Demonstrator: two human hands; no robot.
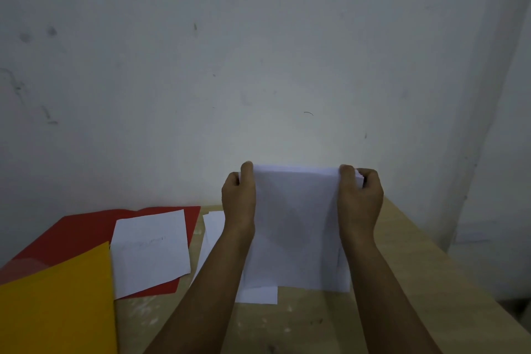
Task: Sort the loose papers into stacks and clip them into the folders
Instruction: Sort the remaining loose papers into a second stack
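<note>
Both hands hold a stack of white paper upright on its bottom edge over a wooden table.

The stack of white sheets [296, 224] is thin, matte and rectangular; it stands on end near the table's far edge, with its top corners pinched. The left hand [240, 195] curls thumb and fingers round the upper left corner, and the right hand [360, 195] grips the upper right, where the sheet edges fan slightly. A few loose white sheets [214, 227] lie flat under and beside it. To the left, a single white sheet [150, 253] with faint marks rests on a smooth red folder [83, 231], and a yellow folder [57, 310] overlaps that folder's near corner. The pale wooden table [316, 325] is scuffed, and a stained whitish wall [258, 52] rises behind.
</note>
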